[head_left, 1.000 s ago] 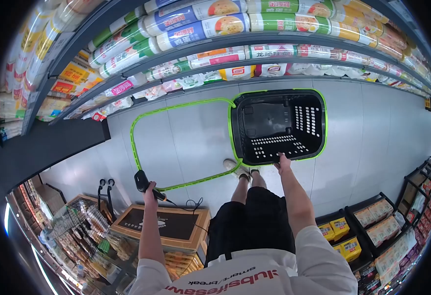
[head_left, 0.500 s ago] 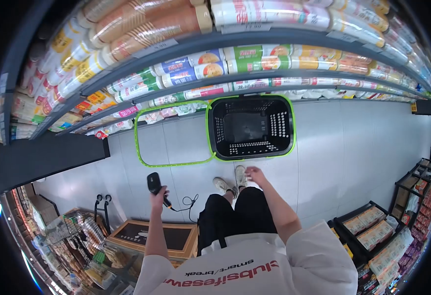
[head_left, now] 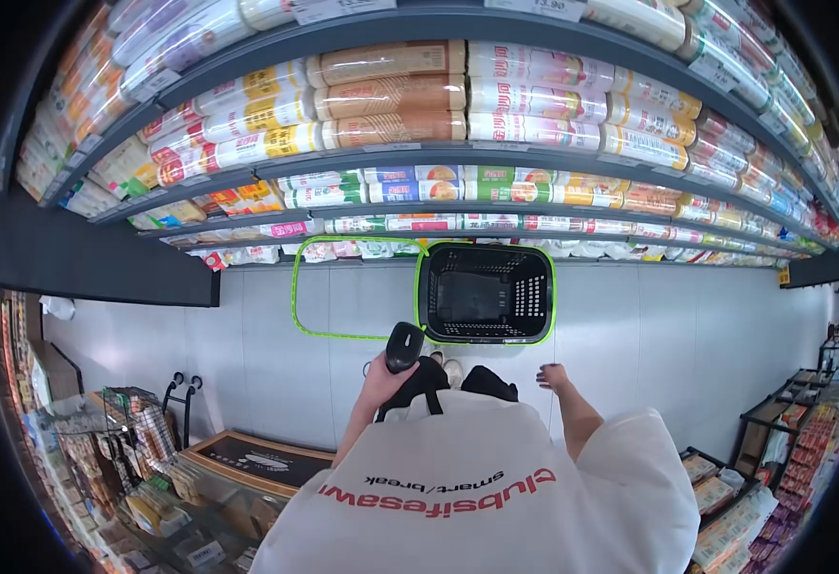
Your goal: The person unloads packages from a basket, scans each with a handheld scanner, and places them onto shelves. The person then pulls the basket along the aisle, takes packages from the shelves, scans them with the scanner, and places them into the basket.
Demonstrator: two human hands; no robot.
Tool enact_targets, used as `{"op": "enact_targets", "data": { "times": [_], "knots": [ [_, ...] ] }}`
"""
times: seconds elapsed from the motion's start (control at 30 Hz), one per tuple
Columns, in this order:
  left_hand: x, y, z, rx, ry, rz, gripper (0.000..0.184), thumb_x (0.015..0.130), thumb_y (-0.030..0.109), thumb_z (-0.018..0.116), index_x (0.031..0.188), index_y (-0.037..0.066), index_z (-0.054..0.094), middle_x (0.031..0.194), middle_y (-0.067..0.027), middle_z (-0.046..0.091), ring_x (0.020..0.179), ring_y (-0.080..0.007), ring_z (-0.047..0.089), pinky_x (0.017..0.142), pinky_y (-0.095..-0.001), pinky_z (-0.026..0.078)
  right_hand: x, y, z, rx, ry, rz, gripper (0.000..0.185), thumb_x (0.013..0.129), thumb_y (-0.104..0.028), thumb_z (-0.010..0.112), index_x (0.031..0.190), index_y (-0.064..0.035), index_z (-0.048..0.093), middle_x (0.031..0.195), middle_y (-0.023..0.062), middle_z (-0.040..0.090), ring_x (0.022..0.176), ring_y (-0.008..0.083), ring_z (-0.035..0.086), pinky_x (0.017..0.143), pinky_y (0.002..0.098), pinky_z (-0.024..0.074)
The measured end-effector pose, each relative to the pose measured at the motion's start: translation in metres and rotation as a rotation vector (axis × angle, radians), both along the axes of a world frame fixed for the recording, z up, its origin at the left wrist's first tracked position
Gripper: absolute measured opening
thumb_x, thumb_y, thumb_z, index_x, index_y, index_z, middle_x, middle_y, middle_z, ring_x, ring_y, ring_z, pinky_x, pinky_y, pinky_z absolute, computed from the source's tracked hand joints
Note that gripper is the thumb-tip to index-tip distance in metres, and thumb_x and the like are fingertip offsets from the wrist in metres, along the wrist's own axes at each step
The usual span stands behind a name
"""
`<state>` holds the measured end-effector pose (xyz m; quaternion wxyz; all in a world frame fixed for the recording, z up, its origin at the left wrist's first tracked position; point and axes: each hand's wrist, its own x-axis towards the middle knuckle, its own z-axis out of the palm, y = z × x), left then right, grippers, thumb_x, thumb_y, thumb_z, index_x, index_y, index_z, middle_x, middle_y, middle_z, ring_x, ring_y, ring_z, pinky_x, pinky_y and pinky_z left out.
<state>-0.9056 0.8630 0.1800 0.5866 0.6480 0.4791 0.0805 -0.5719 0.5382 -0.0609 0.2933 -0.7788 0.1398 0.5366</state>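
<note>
My left hand (head_left: 382, 380) is wrapped round the handle of a black handheld barcode scanner (head_left: 405, 346), its head pointing up in front of my legs. A black shopping basket (head_left: 477, 292) with a bright green rim stands on the floor against the shelf foot. Its green handle (head_left: 294, 297) is folded out flat to the left. Nothing shows inside the basket. My right hand (head_left: 550, 375) hangs loose to the right of my legs, below the basket's right corner, fingers slightly bent and apart, with nothing in it.
Shelves (head_left: 362, 210) of packaged noodles in several rows curve across the front. Behind on the left are a wooden-framed display case (head_left: 257, 464) and a black cart handle (head_left: 182, 402). Dark racks with boxed goods (head_left: 711, 483) stand behind on the right.
My view has tilted up, showing more upper shelves. The scanner has come up and right, nearer the basket. My right hand has swung to the right, away from my legs.
</note>
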Motion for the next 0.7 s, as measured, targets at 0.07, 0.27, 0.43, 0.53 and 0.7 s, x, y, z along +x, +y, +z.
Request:
{"op": "enact_targets", "data": {
  "times": [0.07,0.27,0.43,0.53,0.7],
  "knots": [
    [0.004,0.011,0.011,0.024,0.023,-0.012,0.038,0.077,0.024,0.081,0.102,-0.001,0.066,0.091,-0.0105,0.070,0.084,-0.0171,0.066,0.079,-0.0318,0.052,0.009,0.035,0.026,0.069,-0.041,0.029,0.031,0.092,-0.021,0.055,0.117,-0.0024,0.059,0.105,0.0144,0.067,0.088,0.0261,0.068,0.076,0.0421,0.0562],
    [0.016,0.067,0.031,0.048,-0.106,-0.021,0.039,0.077,0.027,0.080,0.102,0.001,0.067,0.090,-0.0090,0.070,0.083,-0.0169,0.065,0.078,-0.0321,0.051,0.035,0.198,0.159,0.626,-0.408,0.205,0.023,0.096,-0.019,0.059,0.114,-0.0047,0.061,0.097,0.0043,0.065,0.085,0.0111,0.061,0.078,0.0302,0.0534],
    [0.030,0.103,0.064,-0.045,-0.038,-0.124,0.039,0.077,0.030,0.080,0.101,0.001,0.067,0.087,-0.0073,0.070,0.080,-0.0144,0.064,0.075,-0.0313,0.051,0.059,0.337,0.371,0.754,-1.507,0.581,0.038,0.082,-0.012,0.069,0.116,-0.0005,0.057,0.119,0.0225,0.056,0.120,0.0414,0.048,0.104,0.0468,0.0385],
    [0.038,0.114,0.096,-0.082,-0.028,-0.192,0.038,0.078,0.031,0.080,0.099,0.002,0.067,0.083,-0.0061,0.069,0.076,-0.0130,0.062,0.073,-0.0304,0.050,0.100,0.389,0.440,0.723,-1.861,0.657,0.058,0.074,-0.014,0.075,0.125,-0.0032,0.049,0.131,0.0210,0.048,0.126,0.0407,0.043,0.107,0.0483,0.0348],
    [0.044,0.113,0.120,-0.067,-0.143,-0.219,0.036,0.078,0.031,0.080,0.093,0.001,0.066,0.075,-0.0035,0.065,0.067,-0.0105,0.058,0.065,-0.0298,0.049,0.181,0.447,0.480,0.251,-1.820,1.055,0.090,0.071,-0.048,0.078,0.141,-0.0044,0.040,0.143,0.0233,0.042,0.133,0.0410,0.037,0.112,0.0449,0.0307]
  ]
}}
